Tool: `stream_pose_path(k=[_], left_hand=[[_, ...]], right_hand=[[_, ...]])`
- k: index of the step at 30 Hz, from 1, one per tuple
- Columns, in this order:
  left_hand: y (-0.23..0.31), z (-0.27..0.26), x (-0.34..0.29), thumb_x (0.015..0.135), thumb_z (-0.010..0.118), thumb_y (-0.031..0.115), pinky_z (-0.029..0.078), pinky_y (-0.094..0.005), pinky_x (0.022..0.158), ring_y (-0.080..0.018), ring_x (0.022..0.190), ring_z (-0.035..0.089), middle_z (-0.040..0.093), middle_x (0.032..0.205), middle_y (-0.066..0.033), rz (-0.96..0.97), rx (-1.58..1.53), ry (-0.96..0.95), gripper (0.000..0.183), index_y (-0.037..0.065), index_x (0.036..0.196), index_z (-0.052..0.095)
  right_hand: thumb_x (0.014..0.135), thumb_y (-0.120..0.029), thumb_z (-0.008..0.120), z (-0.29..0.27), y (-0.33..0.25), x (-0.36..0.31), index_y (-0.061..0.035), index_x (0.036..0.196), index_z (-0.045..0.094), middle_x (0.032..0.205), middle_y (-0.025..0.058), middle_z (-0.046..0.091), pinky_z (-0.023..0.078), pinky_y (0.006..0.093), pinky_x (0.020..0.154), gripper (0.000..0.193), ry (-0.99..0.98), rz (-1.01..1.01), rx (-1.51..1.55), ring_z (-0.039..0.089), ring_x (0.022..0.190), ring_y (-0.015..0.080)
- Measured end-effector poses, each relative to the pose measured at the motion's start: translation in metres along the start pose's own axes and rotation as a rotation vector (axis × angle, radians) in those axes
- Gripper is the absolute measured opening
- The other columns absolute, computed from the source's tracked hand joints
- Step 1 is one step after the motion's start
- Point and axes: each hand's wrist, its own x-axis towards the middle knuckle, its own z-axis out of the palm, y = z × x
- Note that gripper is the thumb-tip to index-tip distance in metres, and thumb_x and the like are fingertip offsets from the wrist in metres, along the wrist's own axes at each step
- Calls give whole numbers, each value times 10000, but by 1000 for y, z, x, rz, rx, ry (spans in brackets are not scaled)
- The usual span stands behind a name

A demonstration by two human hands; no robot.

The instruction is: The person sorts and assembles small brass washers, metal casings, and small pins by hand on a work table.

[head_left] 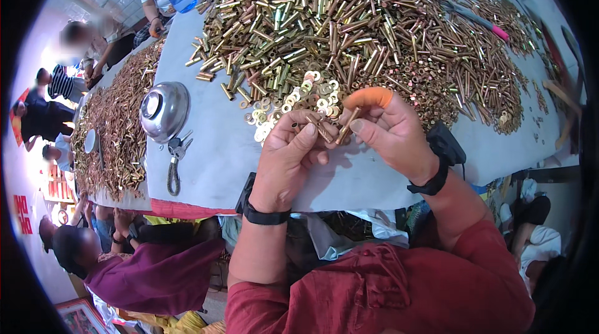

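The left hand (281, 144) pinches a small metal tube (321, 130), and the right hand (394, 137) pinches a second tube (348, 126) just beside it. The tubes are close together, perhaps so both are easy to see. Shiny rings (315, 89) and a big heap of tubes (368, 19) lie past the hands, likely for easy reach. Left of them, a silver bowl (177, 104) sits on the tabletop (215, 169), maybe kept out of the way.
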Motion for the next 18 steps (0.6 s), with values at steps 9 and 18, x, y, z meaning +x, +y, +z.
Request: stream_pose_path(k=[9,18], left_hand=[[-1,-7,2,988,564,124,588,-269,709,-192,851,676,666,1046,-147,82,-88,72,185,54,1140,485],[-30,-10,14,998,570,240,538,-242,712,-95,825,592,597,998,-46,200,103,-17,255,68,1152,462]], right_hand=[[1003,-97,521,13,-1,2,-56,1207,484,963,28,590,488,211,688,211,53,-4,-56,593,842,80],[932,43,518,20,14,-17,-16,1377,398,940,3,570,399,166,635,465,59,127,-252,475,713,38]])
